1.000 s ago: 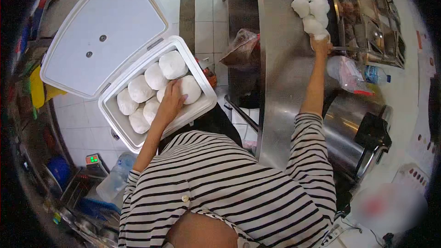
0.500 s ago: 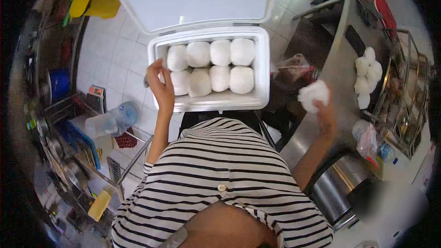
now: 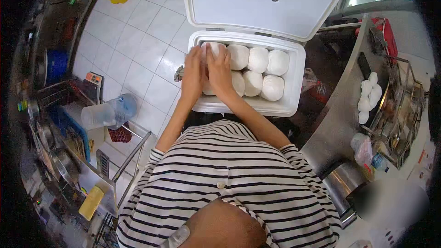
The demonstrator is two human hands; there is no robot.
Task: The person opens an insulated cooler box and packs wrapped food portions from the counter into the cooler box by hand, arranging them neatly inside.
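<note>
An open white cooler box (image 3: 301,76) holds two rows of white rounded bundles (image 3: 252,82). At its left end, both my hands are on one white bundle (image 3: 214,46) in the back row. My right hand (image 3: 219,73) lies over its front, the fingers bent round it. My left hand (image 3: 193,73) is at its left side, beside the box wall, with its fingers slightly blurred. My hands partly cover the left-hand bundles. The box lid (image 3: 262,11) stands raised at the back.
On the right runs a metal counter (image 3: 342,73) with more white lumps (image 3: 370,96) and a dark phone-like slab (image 3: 364,65). A metal pot (image 3: 342,181) stands at the lower right. To the left are a plastic water bottle (image 3: 121,110), a small scale (image 3: 93,85) and shelving over white floor tiles (image 3: 142,46).
My right hand has come from over the counter into the box's left end with a white bundle. My left hand has moved in from the rim. The view has turned, shifting the box right.
</note>
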